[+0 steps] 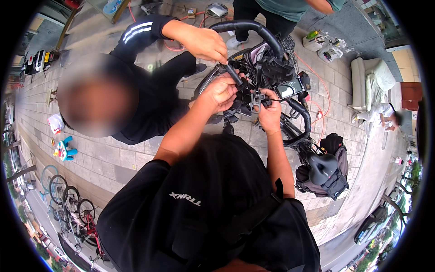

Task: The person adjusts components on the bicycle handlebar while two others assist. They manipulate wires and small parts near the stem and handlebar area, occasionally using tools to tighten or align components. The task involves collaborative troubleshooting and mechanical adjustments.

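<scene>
A bicycle with black drop handlebars (263, 28) stands in front of me, its front end close to my hands. My right hand (270, 113) is closed around a grey metal piece with a round opening (256, 100), held beside the bike's stem area. With fingers pinched together, my left hand (219, 94) is at the lower end of a black bar (234, 75); whatever it grips is hidden. A co-worker's hand (206, 44) reaches in from the left and touches that bar's upper end. A device with a screen (289, 89) is mounted just right of my hands.
The co-worker in dark clothes (158, 109) crouches close on my left; another person's green shirt (290, 9) shows beyond the bicycle. An orange cable (327, 86) crosses the paving. Black bags (335, 170) hang by the saddle (321, 167). A pale sofa (360, 86) stands right.
</scene>
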Tool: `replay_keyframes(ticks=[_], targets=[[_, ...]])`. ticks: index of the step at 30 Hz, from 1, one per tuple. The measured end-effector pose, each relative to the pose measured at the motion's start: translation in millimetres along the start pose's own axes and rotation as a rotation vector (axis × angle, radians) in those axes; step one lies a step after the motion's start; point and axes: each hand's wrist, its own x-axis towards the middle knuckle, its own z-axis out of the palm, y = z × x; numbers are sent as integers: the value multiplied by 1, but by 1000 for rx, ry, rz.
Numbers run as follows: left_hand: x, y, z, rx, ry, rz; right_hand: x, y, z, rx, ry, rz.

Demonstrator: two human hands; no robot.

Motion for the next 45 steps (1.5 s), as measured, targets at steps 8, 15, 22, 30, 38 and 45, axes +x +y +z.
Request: replay_keyframes(ticks=[8,15,22,30,38,45], targets=[[1,0,-3,-71,34,-96,-2,-3,-2,-1,-26,8],[9,12,-15,-9,-117,-278,1,-3,-4,-16,-55,-14],[-2,20,-1,32,-127,-166,2,-27,11,-16,8,25],[-61,34,33,522,-207,44,0,-34,15,-78,36,13],[-56,6,50,752,17,143,2,-21,11,-20,28,4],[-33,-4,33,1046,215,253,3,-19,9,-43,24,-18]])
